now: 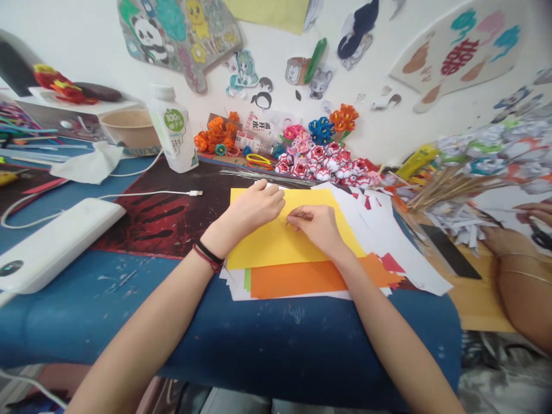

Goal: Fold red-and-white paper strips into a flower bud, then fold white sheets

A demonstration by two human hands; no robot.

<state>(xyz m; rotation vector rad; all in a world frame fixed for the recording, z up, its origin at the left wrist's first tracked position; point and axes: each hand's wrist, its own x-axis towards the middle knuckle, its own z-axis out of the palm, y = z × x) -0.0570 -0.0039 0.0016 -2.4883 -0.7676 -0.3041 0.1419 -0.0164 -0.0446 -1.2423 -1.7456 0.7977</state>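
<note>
The left hand is hovering over the yellow paper in the middle of the frame, its fingers curling downward; I cannot tell what, if anything, it is gripping. The right hand is facing it just beside, thumb and fingertips pressing together low over the same sheet; whether something thin is sitting between them is too small to tell. The yellow paper is lying over the orange paper, which is showing below it, lower centre. White paper is spreading to the right. Thin rods are lying behind the left hand. Red-and-white flowers are standing clustered at upper centre, while a bottle is standing at upper left.
</note>
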